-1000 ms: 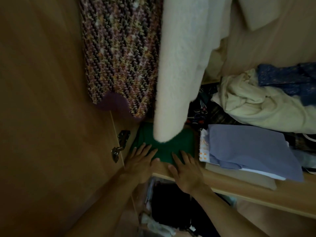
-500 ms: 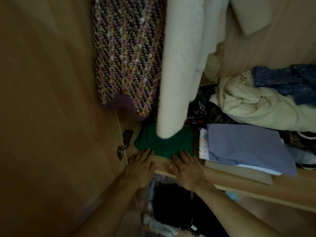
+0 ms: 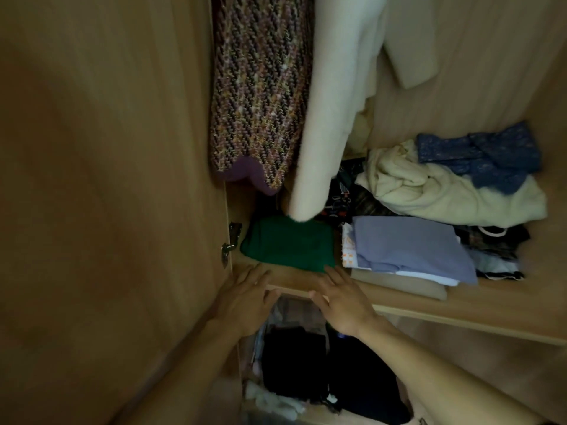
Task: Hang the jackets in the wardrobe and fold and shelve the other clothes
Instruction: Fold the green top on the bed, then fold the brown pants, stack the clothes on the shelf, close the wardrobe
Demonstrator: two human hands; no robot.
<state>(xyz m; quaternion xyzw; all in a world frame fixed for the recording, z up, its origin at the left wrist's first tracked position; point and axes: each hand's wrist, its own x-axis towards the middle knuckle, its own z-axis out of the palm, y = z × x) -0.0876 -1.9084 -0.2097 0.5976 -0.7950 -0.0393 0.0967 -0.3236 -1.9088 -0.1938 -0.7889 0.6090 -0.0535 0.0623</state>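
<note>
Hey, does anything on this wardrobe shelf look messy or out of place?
Yes. The cream garment and blue patterned garment lie crumpled in a heap at the back right, unlike the folded green top and lilac shirt in front.

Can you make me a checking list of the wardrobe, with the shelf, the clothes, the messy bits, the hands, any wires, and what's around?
Surface: wooden shelf, front edge bare near the hands.
Job's things: folded green garment on the shelf at left; folded lilac garment beside it; tweed jacket and cream coat hanging above.
Clutter: crumpled cream garment and blue garment piled behind.
Hands: left hand and right hand flat, fingers straight, holding nothing.
Cables: nothing seen.
Surroundings: door hinge; dark clothes below.
</note>
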